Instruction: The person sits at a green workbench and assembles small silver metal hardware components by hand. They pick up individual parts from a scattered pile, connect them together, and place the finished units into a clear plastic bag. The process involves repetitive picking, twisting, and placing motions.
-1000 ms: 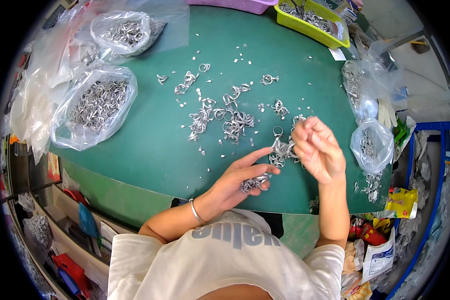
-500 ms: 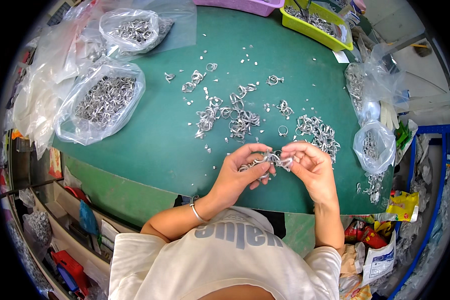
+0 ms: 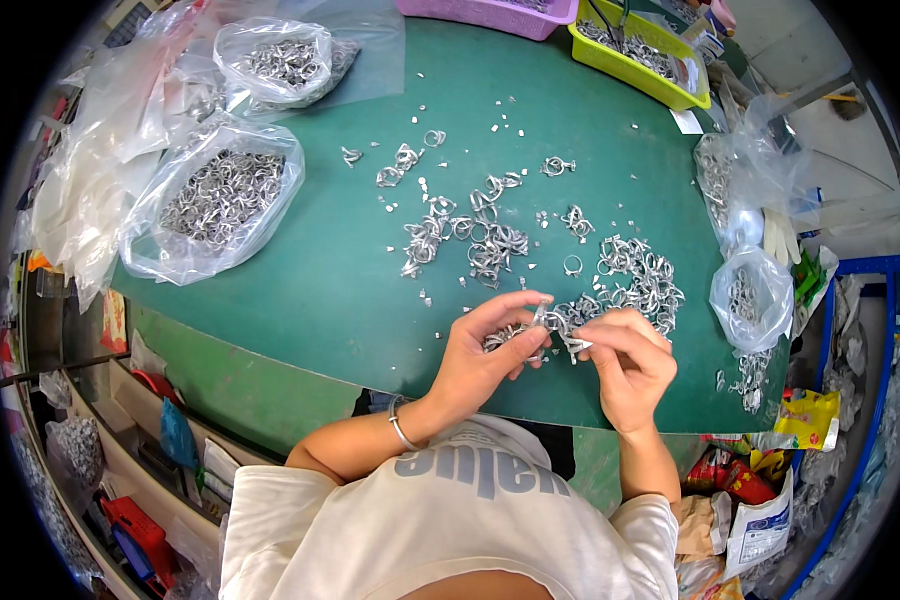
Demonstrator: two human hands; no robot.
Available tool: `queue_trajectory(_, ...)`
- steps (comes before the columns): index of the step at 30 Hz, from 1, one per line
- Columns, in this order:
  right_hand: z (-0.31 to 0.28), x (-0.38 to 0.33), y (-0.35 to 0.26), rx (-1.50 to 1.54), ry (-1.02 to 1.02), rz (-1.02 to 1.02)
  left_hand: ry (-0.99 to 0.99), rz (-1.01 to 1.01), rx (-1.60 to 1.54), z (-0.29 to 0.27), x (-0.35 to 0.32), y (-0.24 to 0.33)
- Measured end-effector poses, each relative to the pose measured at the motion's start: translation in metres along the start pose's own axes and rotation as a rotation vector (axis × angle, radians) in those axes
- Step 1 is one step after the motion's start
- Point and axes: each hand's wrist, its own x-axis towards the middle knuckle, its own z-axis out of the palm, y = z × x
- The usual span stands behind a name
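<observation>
Several silver metal rings (image 3: 500, 337) lie in the palm of my left hand (image 3: 480, 350), whose thumb and forefinger pinch one ring upright. My right hand (image 3: 630, 362) pinches silver ring pieces (image 3: 573, 340) against that ring, close beside the left fingertips. Exactly how the pieces join is too small to tell. Both hands hover over the near edge of a green table (image 3: 340, 330). Just beyond the right hand spreads a pile of rings (image 3: 645, 280). Farther off, left of it, sits another heap of rings (image 3: 495, 250), with single rings and small metal bits strewn around.
Open plastic bags of rings (image 3: 225, 195) stand on the left side of the table. A purple basket (image 3: 500, 14) and a yellow-green basket (image 3: 640, 68) stand at the far edge. On the right is a small ring-filled bag (image 3: 752, 300). Below left, shelves hold a red box (image 3: 142, 540).
My right hand has turned, its fingers curling over more, and the ring pieces at its fingertips hang lower. The left hand keeps its hold. The whole view has shifted slightly.
</observation>
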Motion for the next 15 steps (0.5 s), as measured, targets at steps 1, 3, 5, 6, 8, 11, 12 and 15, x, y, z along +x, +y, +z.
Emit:
queue_trajectory(1, 0.001, -0.001, 0.001, 0.146, 0.011, 0.106, 0.0, 0.006, -0.021, 0.0, 0.0, -0.001)
queue_trajectory(3, -0.002, 0.0, 0.012, 0.433, -0.063, 0.258, -0.031, -0.069, -0.185, -0.004, 0.002, -0.003)
queue_trajectory(5, -0.002, 0.003, 0.016, 0.618, -0.033, 0.345, -0.056, -0.098, -0.24, -0.005, 0.003, -0.003)
queue_trajectory(6, -0.004, 0.002, 0.017, 0.611, -0.126, 0.35, -0.06, -0.087, -0.211, -0.005, 0.002, -0.003)
queue_trajectory(8, -0.003, 0.003, 0.013, 0.619, -0.168, 0.405, -0.061, -0.056, -0.148, -0.005, 0.001, -0.002)
queue_trajectory(11, -0.002, 0.001, 0.008, 0.525, -0.194, 0.401, -0.057, 0.027, -0.038, -0.004, -0.001, 0.001)
queue_trajectory(12, -0.002, 0.0, 0.007, 0.477, -0.199, 0.384, -0.052, 0.075, 0.008, -0.003, -0.002, 0.002)
queue_trajectory(15, -0.003, -0.001, 0.001, 0.39, -0.285, 0.375, -0.028, 0.208, 0.132, -0.001, -0.004, -0.002)
